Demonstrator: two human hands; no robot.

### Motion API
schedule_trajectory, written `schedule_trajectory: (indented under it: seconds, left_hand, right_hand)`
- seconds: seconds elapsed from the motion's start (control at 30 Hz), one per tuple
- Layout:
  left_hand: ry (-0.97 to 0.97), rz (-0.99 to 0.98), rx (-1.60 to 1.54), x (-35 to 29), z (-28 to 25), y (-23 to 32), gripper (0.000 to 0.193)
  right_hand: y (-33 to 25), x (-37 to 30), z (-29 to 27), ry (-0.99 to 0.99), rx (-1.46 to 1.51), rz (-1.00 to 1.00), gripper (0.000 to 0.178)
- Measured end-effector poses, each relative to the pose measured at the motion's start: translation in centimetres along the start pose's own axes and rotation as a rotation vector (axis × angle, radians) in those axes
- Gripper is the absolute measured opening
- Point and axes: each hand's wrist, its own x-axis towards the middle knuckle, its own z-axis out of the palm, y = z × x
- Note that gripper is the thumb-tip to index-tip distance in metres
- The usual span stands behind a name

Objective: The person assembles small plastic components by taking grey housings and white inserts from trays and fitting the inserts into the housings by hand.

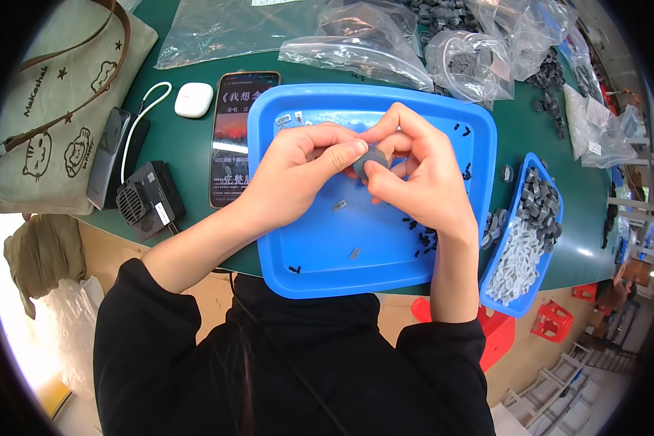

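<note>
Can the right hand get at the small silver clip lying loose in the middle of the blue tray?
Probably yes: the silver clip lies uncovered on the blue tray just below the right hand, though that hand now pinches a grey part.

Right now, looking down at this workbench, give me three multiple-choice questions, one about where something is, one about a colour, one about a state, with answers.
1. Where does the phone lie?
A. Left of the big tray
B. Inside the big tray
C. On the cloth bag

2. What colour is the big tray?
A. Red
B. Blue
C. White

3. How is the small grey part held?
A. Lying loose on the table
B. By the left hand alone
C. Pinched between both hands

Answers: 1 A, it rests on the green table beside the tray's left rim. 2 B, rim and floor are blue. 3 C, fingers of the left hand and right hand meet on it.
</note>
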Motion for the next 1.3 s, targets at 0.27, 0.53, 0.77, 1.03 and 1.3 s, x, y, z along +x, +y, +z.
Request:
schedule_trajectory:
  seconds: [0.27,0.53,0.77,1.03,1.3]
  left_hand:
    - [0.019,0.016,0.021,0.0,0.0,0.3,0.023]
    - [0.027,-0.004,-0.058,0.0,0.0,0.6,0.025]
    - [0.069,0.116,0.068,-0.3,-0.3,0.4,0.017]
    - [0.057,0.15,-0.095,-0.5,-0.3,0.5,0.016]
    - [0.036,0.115,-0.124,-0.4,-0.1,1.2,0.018]
  right_hand:
    - [0.0,0.1,0.1,0.009,0.012,-0.019,0.019]
    - [-0.3,0.2,0.2,-0.033,0.195,0.064,0.021]
    - [0.2,0.4,0.8,-0.099,0.405,0.145,0.031]
    - [1.3,0.7,1.1,-0.179,0.537,0.127,0.034]
    - [0.9,0.4,0.7,-0.186,0.561,0.123,0.028]
